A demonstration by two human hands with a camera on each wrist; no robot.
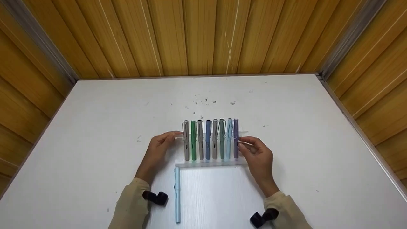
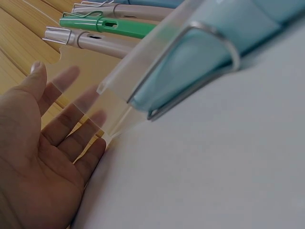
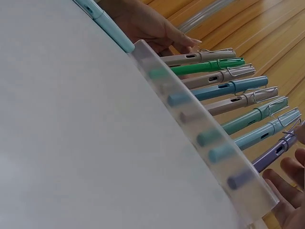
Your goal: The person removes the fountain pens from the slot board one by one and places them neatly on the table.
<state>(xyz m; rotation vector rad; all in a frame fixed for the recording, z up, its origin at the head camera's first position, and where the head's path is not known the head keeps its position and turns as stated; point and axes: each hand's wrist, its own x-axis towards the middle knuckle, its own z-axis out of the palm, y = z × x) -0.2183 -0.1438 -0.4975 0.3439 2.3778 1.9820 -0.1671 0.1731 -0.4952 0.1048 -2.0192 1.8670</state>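
Note:
A clear plastic pen stand holds a row of several capped pens, slanting upright side by side. Leftmost is a grey pen, beside a green pen; a purple pen is at the right end. My left hand is at the stand's left edge, its extended fingers showing through the clear panel in the left wrist view, thumb apart. With thumb and forefinger my right hand pinches the purple pen's side; its fingertips are partly cut off in the right wrist view.
A light blue pen lies on the white table just in front of the stand's left end, between the forearms. Black wrist cameras sit on both sleeves. Wooden-plank walls close off the back and sides.

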